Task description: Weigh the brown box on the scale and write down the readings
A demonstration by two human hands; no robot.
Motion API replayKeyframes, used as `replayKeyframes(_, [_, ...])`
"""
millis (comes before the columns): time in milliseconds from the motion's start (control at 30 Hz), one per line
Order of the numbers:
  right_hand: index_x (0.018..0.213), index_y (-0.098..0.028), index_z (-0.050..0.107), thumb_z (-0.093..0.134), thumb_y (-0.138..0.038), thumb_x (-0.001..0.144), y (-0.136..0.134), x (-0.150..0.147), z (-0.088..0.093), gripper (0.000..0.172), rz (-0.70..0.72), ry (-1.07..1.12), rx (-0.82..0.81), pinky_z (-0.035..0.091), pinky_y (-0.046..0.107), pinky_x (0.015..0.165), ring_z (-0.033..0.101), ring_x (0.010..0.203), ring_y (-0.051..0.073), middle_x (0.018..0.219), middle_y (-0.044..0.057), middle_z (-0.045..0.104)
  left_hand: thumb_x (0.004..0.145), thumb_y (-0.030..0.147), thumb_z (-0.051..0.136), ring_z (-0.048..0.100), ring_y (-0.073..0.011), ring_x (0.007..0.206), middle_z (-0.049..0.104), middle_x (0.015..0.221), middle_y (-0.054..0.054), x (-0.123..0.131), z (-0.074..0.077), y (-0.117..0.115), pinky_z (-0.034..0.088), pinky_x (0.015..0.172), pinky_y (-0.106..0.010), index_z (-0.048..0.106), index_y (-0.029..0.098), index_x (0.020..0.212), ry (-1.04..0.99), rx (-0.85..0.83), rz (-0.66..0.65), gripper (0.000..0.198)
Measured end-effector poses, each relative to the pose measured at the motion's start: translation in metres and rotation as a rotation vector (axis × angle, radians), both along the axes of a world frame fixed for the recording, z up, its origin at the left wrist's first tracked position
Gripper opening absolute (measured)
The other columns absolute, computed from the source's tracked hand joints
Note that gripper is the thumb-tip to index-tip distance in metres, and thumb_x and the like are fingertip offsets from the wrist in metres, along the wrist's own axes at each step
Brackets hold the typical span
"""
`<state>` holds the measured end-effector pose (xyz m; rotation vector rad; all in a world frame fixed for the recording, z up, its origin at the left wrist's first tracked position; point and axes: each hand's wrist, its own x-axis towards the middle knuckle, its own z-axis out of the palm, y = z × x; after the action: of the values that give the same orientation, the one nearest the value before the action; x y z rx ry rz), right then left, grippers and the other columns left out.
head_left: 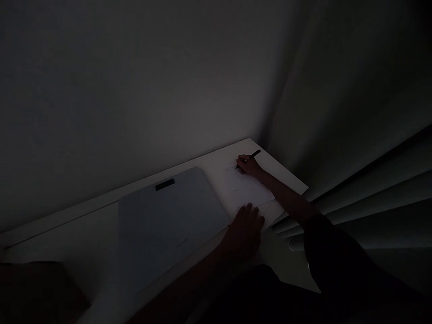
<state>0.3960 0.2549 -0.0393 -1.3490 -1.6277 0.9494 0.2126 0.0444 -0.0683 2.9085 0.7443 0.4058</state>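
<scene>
The room is dim, so fine detail is hard to make out. My right hand [248, 165] is closed around a dark pen [255, 154], its writing end pointing down to the left near the top of a white sheet of paper [248, 191]. A row of small dark marks lies just left of those fingers; whether they are writing or binding cannot be told. At the near edge of the sheet, my left hand [245, 225] rests palm down with its fingers stretched out, the tips at or very close to the paper.
A closed grey laptop [168, 220] lies left of the paper on a narrow white desk [280, 170]. Behind it rises a plain wall [151, 90]. Curtain folds [371, 198] hang at the right. A dark, unclear shape [37, 292] fills the lower left corner.
</scene>
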Motion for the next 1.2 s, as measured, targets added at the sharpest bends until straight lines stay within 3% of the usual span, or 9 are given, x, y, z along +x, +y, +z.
replayKeyframes(100, [0.068, -0.023, 0.042, 0.07, -0.047, 0.081, -0.003, -0.001, 0.003, 0.039, -0.015, -0.007, 0.024, 0.039, 0.023, 0.049, 0.047, 0.046, 0.01, 0.051, -0.005, 0.048, 0.102, 0.025, 0.041, 0.039, -0.0416, 0.152, 0.047, 0.159, -0.021, -0.001, 0.004, 0.0, 0.037, 0.123, -0.063, 0.047, 0.012, 0.148, 0.001, 0.004, -0.007, 0.048])
replayKeyframes(533, [0.071, -0.023, 0.04, 0.055, -0.041, 0.091, -0.003, 0.0, 0.001, 0.031, 0.0, -0.066, 0.006, 0.039, 0.021, 0.05, 0.047, 0.047, 0.01, 0.051, -0.006, 0.047, 0.103, 0.025, 0.04, 0.037, -0.0444, 0.153, 0.047, 0.158, -0.022, -0.001, 0.003, -0.001, 0.036, 0.123, -0.066, 0.047, 0.01, 0.149, -0.018, -0.02, -0.011, 0.049])
replayKeyframes(800, [0.07, -0.024, 0.041, 0.054, -0.039, 0.091, -0.002, -0.001, 0.0, 0.029, -0.003, -0.075, 0.011, 0.04, 0.023, 0.051, 0.046, 0.046, 0.011, 0.05, -0.007, 0.046, 0.1, 0.025, 0.046, 0.038, -0.0392, 0.153, 0.049, 0.157, -0.021, -0.001, 0.012, 0.0, 0.036, 0.125, -0.061, 0.049, 0.012, 0.146, -0.009, -0.044, -0.009, 0.048])
replayKeyframes(933, [0.07, -0.024, 0.04, 0.053, -0.037, 0.091, -0.001, -0.002, 0.001, 0.028, -0.036, -0.082, 0.009, 0.039, 0.022, 0.051, 0.046, 0.045, 0.01, 0.048, -0.007, 0.045, 0.098, 0.023, 0.047, 0.04, -0.0429, 0.151, 0.05, 0.157, -0.022, 0.0, 0.016, 0.001, 0.038, 0.122, -0.063, 0.05, 0.011, 0.145, 0.039, -0.043, -0.008, 0.048])
replayKeyframes(1200, [0.07, -0.023, 0.04, 0.054, -0.03, 0.087, -0.003, -0.005, 0.006, 0.023, -0.07, -0.079, -0.013, 0.037, 0.022, 0.049, 0.045, 0.044, 0.011, 0.049, -0.007, 0.044, 0.1, 0.023, 0.045, 0.039, -0.0426, 0.152, 0.048, 0.158, -0.023, 0.001, 0.022, 0.0, 0.037, 0.123, -0.065, 0.05, 0.011, 0.146, 0.027, -0.097, -0.004, 0.048])
